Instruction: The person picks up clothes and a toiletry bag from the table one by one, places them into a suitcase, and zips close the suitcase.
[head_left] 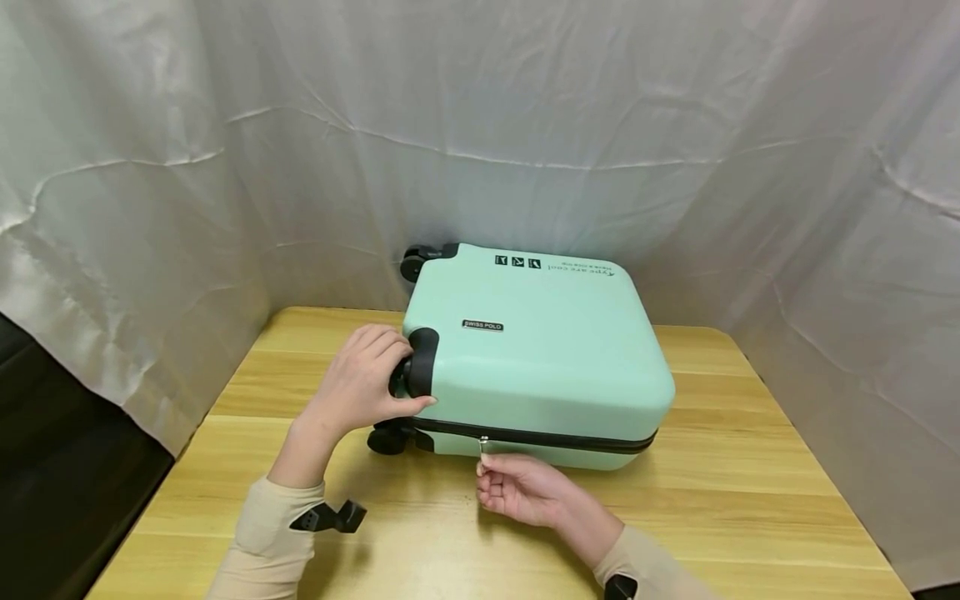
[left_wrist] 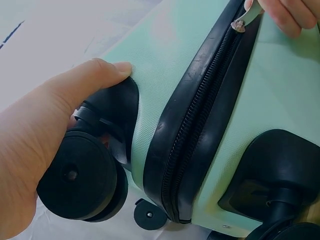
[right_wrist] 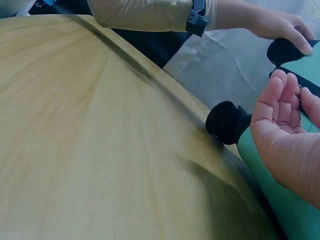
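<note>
Mint suitcase [head_left: 536, 358]: left hand [head_left: 360, 379] grips wheel [head_left: 420, 362] (right hand [head_left: 525, 492] pinches zipper pull [head_left: 483, 447]).

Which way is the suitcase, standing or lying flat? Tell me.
Lying flat. The suitcase rests on its broad side on the table, wheels pointing sideways; the left hand grips one wheel.

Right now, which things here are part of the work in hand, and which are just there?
In hand:
- mint-green suitcase, lying flat
- its zipper pull, pinched by the right hand
- its corner wheel, gripped by the left hand

Just there:
- wooden table
- white cloth backdrop
</note>
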